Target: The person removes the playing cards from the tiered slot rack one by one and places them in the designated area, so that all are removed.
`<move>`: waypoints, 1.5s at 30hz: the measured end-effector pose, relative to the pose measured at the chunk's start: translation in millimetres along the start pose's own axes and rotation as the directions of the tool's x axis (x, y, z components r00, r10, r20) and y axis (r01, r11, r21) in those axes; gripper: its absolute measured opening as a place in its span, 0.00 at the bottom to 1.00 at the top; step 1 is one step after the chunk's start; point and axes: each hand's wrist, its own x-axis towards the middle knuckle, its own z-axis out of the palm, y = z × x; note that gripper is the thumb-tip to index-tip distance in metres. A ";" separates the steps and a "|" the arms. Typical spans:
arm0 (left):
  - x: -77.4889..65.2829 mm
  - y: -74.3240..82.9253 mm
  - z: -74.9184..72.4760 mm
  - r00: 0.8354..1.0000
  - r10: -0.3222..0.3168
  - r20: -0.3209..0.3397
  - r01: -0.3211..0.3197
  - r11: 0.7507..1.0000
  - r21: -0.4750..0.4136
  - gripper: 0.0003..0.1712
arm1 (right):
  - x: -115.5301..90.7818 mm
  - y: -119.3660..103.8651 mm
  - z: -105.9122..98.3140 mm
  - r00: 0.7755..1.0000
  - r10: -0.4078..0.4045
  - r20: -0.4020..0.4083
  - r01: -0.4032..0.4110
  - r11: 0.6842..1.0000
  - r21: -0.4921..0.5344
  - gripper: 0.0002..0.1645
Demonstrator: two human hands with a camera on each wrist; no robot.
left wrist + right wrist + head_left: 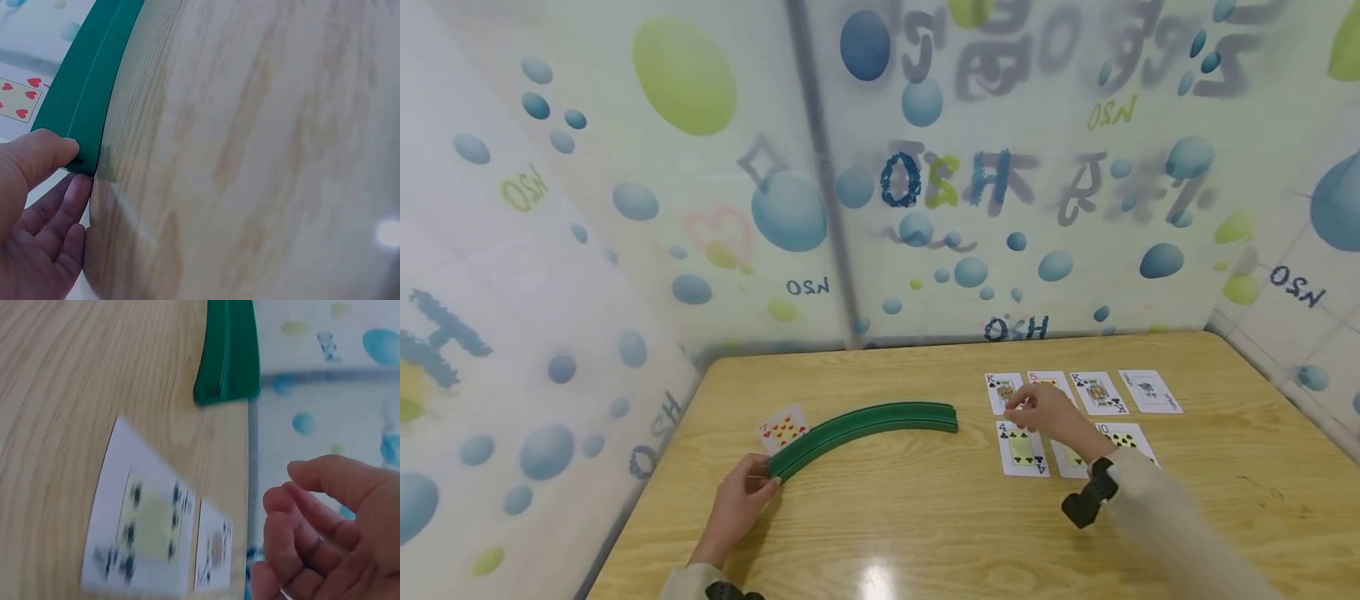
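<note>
A green curved card holder [880, 416] arcs across the table. My left hand [739, 500] pinches its left end, the thumb on the upper face and fingertips at the lower edge, as the left wrist view shows. Just behind that end lies a seven of hearts [782, 428], partly covered by the holder. My right hand [1051, 413] is over the cards on the right with fingers loosely bent and nothing between them. Near its fingertips are a four of clubs [1022, 452] and a black king [997, 390]. The hand and forearm partly hide a red five [1047, 377] and another card [1070, 458].
Two rows of face-up cards lie at the right, including a second black king [1098, 393], a joker-like card [1152, 392] and a ten [1127, 442] partly under my sleeve. A patterned wall [925, 275] borders the wooden table [880, 517] at the back.
</note>
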 end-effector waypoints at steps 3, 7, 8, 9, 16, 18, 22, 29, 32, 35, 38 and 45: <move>0.4 -1.5 0.7 1.000 -0.002 -0.004 0.002 1.000 0.007 0.15 | 11.5 -19.1 15.5 0.994 -0.103 0.044 0.101 0.994 0.046 0.08; 0.4 -1.9 0.4 1.000 -0.011 -0.003 0.011 1.000 0.011 0.15 | 25.0 -45.7 36.3 0.966 -0.235 0.112 0.226 0.970 0.090 0.09; 0.3 -1.7 0.2 1.000 -0.013 -0.003 0.013 1.000 0.010 0.15 | 28.3 -52.4 41.8 0.956 -0.265 0.127 0.254 0.963 0.095 0.10; 0.2 -1.7 0.0 1.000 -0.013 -0.003 0.013 1.000 0.010 0.15 | 31.4 -59.3 47.1 0.945 -0.295 0.145 0.281 0.954 0.105 0.10; 0.7 -2.7 0.2 1.000 -0.023 0.000 0.023 1.000 0.013 0.14 | 51.0 -96.8 88.2 0.901 -0.389 0.194 0.364 0.919 0.151 0.10; 1.0 -2.9 0.7 1.000 -0.021 0.000 0.021 1.000 0.016 0.14 | 55.6 -104.3 99.6 0.897 -0.396 0.198 0.365 0.915 0.173 0.09; 1.7 -2.7 2.1 1.000 -0.011 -0.001 0.011 1.000 0.014 0.14 | 64.1 -116.6 119.7 0.889 -0.413 0.198 0.377 0.906 0.194 0.08; 1.1 -1.7 2.2 1.000 -0.017 -0.008 0.018 1.000 0.024 0.14 | 71.5 -138.9 144.0 0.884 -0.427 0.189 0.392 0.899 0.198 0.09; 0.8 -0.8 1.7 1.000 -0.012 -0.011 0.013 1.000 0.018 0.14 | 72.1 -148.3 151.8 0.886 -0.415 0.206 0.379 0.905 0.191 0.11; 0.6 0.0 1.7 1.000 0.000 -0.016 0.001 1.000 0.007 0.14 | 72.3 -156.0 158.7 0.892 -0.395 0.221 0.362 0.915 0.177 0.11; 0.7 -0.2 2.3 1.000 0.009 -0.018 -0.009 1.000 0.003 0.14 | 71.6 -161.6 164.0 0.899 -0.373 0.230 0.339 0.924 0.175 0.11; 0.6 -3.3 2.3 1.000 0.013 -0.022 -0.013 1.000 -0.014 0.14 | 70.2 -167.8 174.0 0.900 -0.377 0.220 0.352 0.925 0.146 0.10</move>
